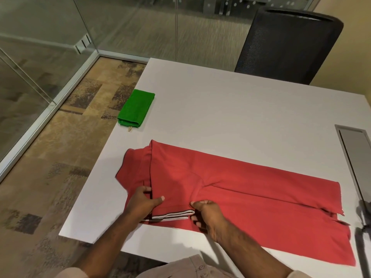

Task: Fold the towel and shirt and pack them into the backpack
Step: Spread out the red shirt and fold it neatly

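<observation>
A red shirt point(251, 189) lies lengthwise across the near part of the white table point(230, 109), its sides folded in and a striped sleeve cuff showing at the near edge. My left hand point(143, 201) pinches the folded edge near the collar end. My right hand point(204, 215) grips the cloth by the striped cuff. A green towel point(135, 108) lies folded in a small rectangle at the table's left edge, apart from both hands. A dark strap point(364, 223) at the far right edge may belong to the backpack; I cannot tell.
A black mesh office chair point(289, 45) stands at the far side of the table. A grey cable hatch point(355, 149) is set into the table on the right. Glass walls and patterned carpet point(60, 147) are to the left.
</observation>
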The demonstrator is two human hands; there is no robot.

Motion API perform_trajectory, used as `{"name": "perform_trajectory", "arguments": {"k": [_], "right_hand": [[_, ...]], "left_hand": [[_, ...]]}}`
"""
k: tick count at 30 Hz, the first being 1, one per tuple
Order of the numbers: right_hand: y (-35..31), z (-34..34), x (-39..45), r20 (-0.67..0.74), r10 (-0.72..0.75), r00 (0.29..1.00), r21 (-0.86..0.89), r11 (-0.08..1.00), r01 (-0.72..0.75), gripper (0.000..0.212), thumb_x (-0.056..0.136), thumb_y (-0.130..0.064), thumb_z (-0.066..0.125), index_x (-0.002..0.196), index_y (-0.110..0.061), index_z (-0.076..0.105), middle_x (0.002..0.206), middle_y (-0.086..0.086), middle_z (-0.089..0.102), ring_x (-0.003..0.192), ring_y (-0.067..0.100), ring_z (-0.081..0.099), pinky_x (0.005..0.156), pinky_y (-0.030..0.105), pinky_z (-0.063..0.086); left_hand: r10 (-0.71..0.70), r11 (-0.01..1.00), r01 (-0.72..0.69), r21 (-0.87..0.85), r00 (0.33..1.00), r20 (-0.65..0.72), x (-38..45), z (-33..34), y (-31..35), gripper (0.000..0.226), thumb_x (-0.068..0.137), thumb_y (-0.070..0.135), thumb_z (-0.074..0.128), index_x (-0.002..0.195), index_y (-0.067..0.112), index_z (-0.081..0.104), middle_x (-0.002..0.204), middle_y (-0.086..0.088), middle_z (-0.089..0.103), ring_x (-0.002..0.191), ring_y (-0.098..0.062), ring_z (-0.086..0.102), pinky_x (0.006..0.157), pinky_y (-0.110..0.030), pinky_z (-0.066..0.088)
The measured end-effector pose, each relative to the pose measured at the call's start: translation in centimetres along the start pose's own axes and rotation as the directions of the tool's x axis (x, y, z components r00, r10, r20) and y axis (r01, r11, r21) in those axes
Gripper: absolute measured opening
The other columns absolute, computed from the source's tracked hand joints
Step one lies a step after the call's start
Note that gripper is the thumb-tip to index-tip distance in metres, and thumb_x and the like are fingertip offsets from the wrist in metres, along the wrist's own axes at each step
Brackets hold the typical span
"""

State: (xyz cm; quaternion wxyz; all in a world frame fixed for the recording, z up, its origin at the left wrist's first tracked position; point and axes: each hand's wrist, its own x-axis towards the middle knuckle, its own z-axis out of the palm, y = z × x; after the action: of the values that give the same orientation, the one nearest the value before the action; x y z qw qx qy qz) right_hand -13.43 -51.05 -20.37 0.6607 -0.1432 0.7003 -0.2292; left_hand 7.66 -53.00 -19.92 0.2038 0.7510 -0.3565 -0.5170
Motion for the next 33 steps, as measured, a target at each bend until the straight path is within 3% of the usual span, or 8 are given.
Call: {"name": "perform_trajectory", "arguments": {"k": [5, 11, 17, 20, 22, 25, 28, 33], "right_hand": [[-0.4, 0.1, -0.4, -0.013, -0.123, 0.992, 0.009, 0.992, 0.123, 0.029, 0.088, 0.011, 0.055, 0.085, -0.014, 0.043, 0.054, 0.006, 0.051, 0.038, 0.016, 0.047, 0.036, 0.018, 0.027], [-0.6, -0.9, -0.6, 0.062, -0.106, 0.992, -0.085, 0.99, 0.111, 0.027, 0.091, 0.011, 0.045, 0.096, -0.002, 0.068, 0.055, 0.007, 0.059, 0.042, 0.014, 0.045, 0.036, 0.019, 0.03], [-1.2, -1.8, -1.1, 0.16, -0.215, 0.963, -0.152, 0.959, 0.239, 0.041, 0.078, 0.026, 0.052, 0.1, -0.003, 0.071, 0.058, 0.0, 0.041, 0.044, 0.005, 0.034, 0.043, 0.016, 0.033], [-3.2, -1.7, -1.4, 0.184, -0.267, 0.946, -0.168, 0.94, 0.298, 0.021, 0.083, 0.015, 0.061, 0.094, 0.001, 0.072, 0.059, 0.005, 0.052, 0.04, 0.004, 0.038, 0.04, 0.015, 0.032], [-5.3, -1.6, -0.8, 0.149, -0.295, 0.944, -0.089, 0.947, 0.31, 0.008, 0.089, 0.001, 0.063, 0.088, 0.004, 0.07, 0.057, 0.006, 0.058, 0.039, 0.007, 0.044, 0.039, 0.016, 0.032], [-7.9, -2.0, 1.0, -0.047, -0.29, 0.956, 0.023, 0.956, 0.291, 0.022, 0.095, -0.017, 0.062, 0.076, -0.006, 0.063, 0.057, 0.008, 0.058, 0.038, 0.01, 0.046, 0.036, 0.017, 0.032], [-8.3, -3.2, 2.2, -0.182, -0.267, 0.946, 0.033, 0.96, 0.277, 0.025, 0.096, -0.02, 0.06, 0.073, -0.011, 0.057, 0.059, 0.007, 0.056, 0.035, 0.008, 0.044, 0.034, 0.015, 0.031], [-6.3, -4.8, 2.2, -0.196, -0.245, 0.949, -0.005, 0.968, 0.249, 0.022, 0.095, -0.015, 0.061, 0.073, -0.01, 0.059, 0.058, 0.006, 0.055, 0.039, 0.011, 0.043, 0.036, 0.016, 0.03]], "left_hand": [[0.038, 0.999, -0.038, 0.01, 0.999, -0.023, 0.3, -0.6, 0.0, 0.027, 0.08, 0.019, 0.08, 0.094, 0.014, 0.057, 0.099, -0.005, 0.064, 0.092, -0.023, 0.061, 0.081, -0.033, 0.049], [0.023, 1.0, -0.023, 0.011, 0.999, -0.023, 1.0, -1.3, 0.4, 0.015, 0.082, 0.015, 0.077, 0.086, 0.01, 0.063, 0.089, -0.007, 0.069, 0.09, -0.028, 0.066, 0.07, -0.029, 0.047], [-0.024, 0.999, 0.026, -0.038, 0.999, 0.045, 1.7, -1.6, 2.2, 0.022, 0.083, 0.017, 0.075, 0.09, 0.014, 0.055, 0.076, -0.007, 0.061, 0.059, -0.021, 0.054, 0.045, -0.023, 0.039], [-0.078, 0.993, 0.086, -0.075, 0.991, 0.108, 2.8, -1.9, 4.4, 0.013, 0.087, 0.015, 0.072, 0.088, 0.012, 0.059, 0.06, -0.006, 0.052, 0.038, -0.014, 0.039, 0.038, -0.016, 0.029], [-0.105, 0.972, 0.106, -0.211, 0.994, 0.019, 4.1, -2.1, 6.4, 0.015, 0.091, 0.025, 0.069, 0.089, 0.012, 0.061, 0.059, -0.006, 0.056, 0.034, -0.012, 0.041, 0.036, -0.014, 0.029], [-0.138, 0.93, 0.073, -0.361, 0.978, -0.156, 5.9, -2.6, 8.1, 0.022, 0.094, 0.036, 0.061, 0.092, 0.015, 0.063, 0.072, -0.01, 0.069, 0.044, -0.016, 0.053, 0.042, -0.021, 0.038], [0.016, 0.988, -0.061, -0.144, 0.954, -0.298, 6.3, -2.4, 7.1, 0.019, 0.091, 0.031, 0.062, 0.086, 0.014, 0.068, 0.079, -0.007, 0.072, 0.063, -0.022, 0.062, 0.062, -0.032, 0.05], [0.279, 0.957, -0.259, 0.128, 0.943, -0.181, 6.2, -1.0, 5.3, 0.01, 0.085, 0.016, 0.069, 0.08, 0.024, 0.07, 0.084, 0.006, 0.069, 0.08, -0.012, 0.063, 0.073, -0.028, 0.048]]}}
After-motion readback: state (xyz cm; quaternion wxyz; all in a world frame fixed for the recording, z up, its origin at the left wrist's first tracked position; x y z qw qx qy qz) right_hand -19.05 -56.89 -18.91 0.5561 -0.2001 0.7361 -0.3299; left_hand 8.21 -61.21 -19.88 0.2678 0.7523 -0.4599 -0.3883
